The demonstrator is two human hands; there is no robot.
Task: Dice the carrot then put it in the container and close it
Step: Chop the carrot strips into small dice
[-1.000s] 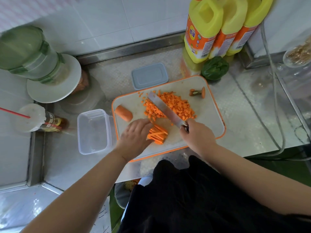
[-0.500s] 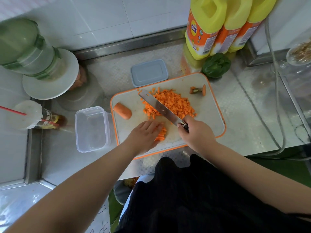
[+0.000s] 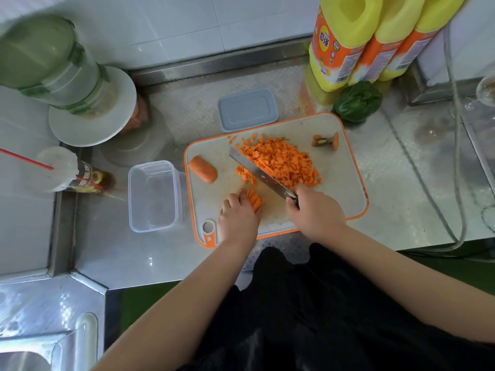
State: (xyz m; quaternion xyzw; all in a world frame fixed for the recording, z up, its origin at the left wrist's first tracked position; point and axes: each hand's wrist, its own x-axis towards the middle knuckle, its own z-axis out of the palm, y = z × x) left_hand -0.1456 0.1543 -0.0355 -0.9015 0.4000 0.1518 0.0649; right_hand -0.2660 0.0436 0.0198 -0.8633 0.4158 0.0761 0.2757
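Since the earlier frames our left hand (image 3: 237, 219) has slid back toward the near left of the cutting board (image 3: 340, 188), uncovering the round hanging hole at its lower left corner, and the bundle of carrot sticks (image 3: 254, 200) under it looks shorter. The knife (image 3: 261, 175) has come forward with it; its blade now lies aslant across the middle of the frame, tip pointing to the upper left, its far side against the heap of diced carrot (image 3: 284, 162). Our right hand (image 3: 314, 212) has its fingers closed round the knife handle, which the hand hides almost wholly. The left hand's fingers are curled down on the sticks, pinning them to the board; whether the blade edge touches the sticks just now we cannot quite tell. A whole carrot stub (image 3: 202, 169) lies apart near the board's left edge, and the cut-off carrot top (image 3: 325, 140) sits by the upper right corner. The clear container (image 3: 154, 195) stands open on the steel worktop (image 3: 417, 183), just beside the board's left edge. Its grey-blue lid (image 3: 247, 109) lies flat above the board, toward the wall. Three yellow bottles (image 3: 345, 41) stand at the upper right, with a green pepper (image 3: 357, 101) at their foot
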